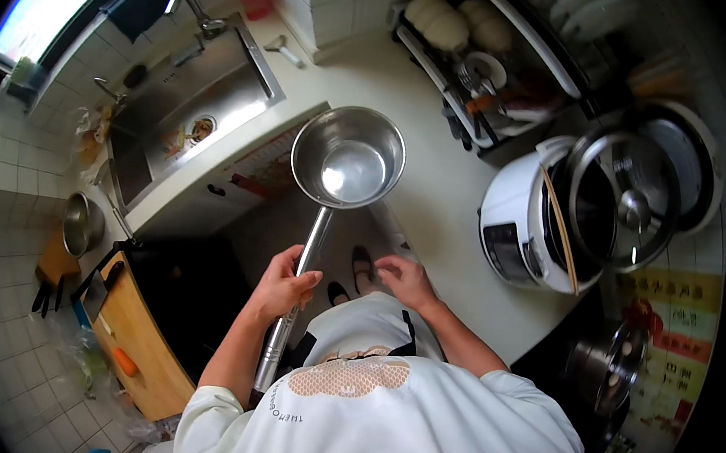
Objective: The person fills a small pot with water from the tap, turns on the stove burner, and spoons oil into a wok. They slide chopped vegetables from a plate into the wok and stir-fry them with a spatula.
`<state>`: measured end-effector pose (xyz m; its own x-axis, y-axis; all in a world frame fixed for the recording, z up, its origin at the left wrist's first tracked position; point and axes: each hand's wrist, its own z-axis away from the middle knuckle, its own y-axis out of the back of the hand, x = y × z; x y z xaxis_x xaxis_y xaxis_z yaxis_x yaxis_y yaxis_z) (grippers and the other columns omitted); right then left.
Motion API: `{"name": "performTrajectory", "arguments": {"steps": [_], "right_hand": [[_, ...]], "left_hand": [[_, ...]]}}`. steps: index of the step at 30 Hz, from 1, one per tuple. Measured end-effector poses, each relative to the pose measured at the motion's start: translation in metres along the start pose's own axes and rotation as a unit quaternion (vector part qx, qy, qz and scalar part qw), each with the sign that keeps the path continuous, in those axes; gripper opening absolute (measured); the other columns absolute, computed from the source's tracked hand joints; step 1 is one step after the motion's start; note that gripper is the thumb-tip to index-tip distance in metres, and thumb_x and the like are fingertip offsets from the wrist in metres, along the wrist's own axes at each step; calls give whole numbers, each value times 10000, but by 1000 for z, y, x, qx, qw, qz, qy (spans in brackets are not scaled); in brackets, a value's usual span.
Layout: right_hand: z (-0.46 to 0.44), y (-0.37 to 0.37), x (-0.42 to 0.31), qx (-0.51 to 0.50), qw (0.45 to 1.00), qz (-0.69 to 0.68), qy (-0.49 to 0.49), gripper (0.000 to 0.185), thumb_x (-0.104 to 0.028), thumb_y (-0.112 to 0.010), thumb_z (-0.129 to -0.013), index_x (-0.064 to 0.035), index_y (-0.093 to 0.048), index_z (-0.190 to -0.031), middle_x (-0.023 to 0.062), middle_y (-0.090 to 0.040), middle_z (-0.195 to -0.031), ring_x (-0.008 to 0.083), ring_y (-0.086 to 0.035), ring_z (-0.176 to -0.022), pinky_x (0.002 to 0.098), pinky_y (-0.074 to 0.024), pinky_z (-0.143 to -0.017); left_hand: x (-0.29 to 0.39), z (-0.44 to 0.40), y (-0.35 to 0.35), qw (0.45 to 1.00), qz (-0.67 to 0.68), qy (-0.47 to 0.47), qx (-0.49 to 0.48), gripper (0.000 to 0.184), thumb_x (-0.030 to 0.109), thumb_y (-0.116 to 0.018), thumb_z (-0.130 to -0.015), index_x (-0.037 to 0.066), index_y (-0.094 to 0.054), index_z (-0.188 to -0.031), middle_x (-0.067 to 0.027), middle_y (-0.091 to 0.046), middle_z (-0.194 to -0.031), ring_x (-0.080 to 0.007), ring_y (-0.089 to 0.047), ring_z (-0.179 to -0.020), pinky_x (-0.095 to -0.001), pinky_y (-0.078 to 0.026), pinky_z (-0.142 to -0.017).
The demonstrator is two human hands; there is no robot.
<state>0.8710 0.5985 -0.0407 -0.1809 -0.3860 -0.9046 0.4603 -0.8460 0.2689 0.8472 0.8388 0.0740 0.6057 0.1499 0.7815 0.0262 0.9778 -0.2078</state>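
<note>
My left hand (286, 285) is wrapped round the long handle of a stainless steel water ladle (316, 230). The ladle's round bowl points away from me, with its mouth facing up. Bright glare covers the bottom, so I cannot tell whether water is in it. The handle's end runs back beside my left forearm. My right hand (404, 281) hangs apart from the ladle, near the counter edge, with its fingers loosely bent and nothing in it.
A steel sink (184, 94) with a tap (193, 10) lies at left. On the right counter (447, 182) stands a white rice cooker (515, 211), its lid raised and chopsticks (560, 229) across it. A cutting board (136, 326) holds a carrot (125, 362) and a knife (100, 289). A dish rack (449, 85) stands behind.
</note>
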Motion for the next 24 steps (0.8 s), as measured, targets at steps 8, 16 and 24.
{"name": "performTrajectory", "arguments": {"steps": [8,16,24], "right_hand": [[61,2,24,45,998,11,38,162,-98,-587,-784,-31,-607,-930,91,-637,-794,141,-602,-687,268,-486,-644],[112,20,57,-17,999,29,13,173,-96,-590,-787,-40,-616,-949,70,-649,-836,134,-617,-749,260,-487,-687],[169,37,96,-32,999,24,27,166,-84,-583,-793,-38,-614,-949,72,-648,-834,133,-619,-739,260,-490,-684]], "left_hand": [[-35,25,-40,1000,-24,7,-18,224,48,-604,-764,36,-464,-938,27,-426,-561,-52,-399,-417,-204,-337,-377],[-77,52,-97,1000,-22,13,0,222,48,-597,-771,18,-457,-942,23,-426,-549,-58,-408,-419,-203,-331,-375],[-112,87,-144,1000,-19,-2,5,217,37,-574,-779,1,-429,-936,20,-409,-529,-57,-372,-410,-217,-308,-376]]}}
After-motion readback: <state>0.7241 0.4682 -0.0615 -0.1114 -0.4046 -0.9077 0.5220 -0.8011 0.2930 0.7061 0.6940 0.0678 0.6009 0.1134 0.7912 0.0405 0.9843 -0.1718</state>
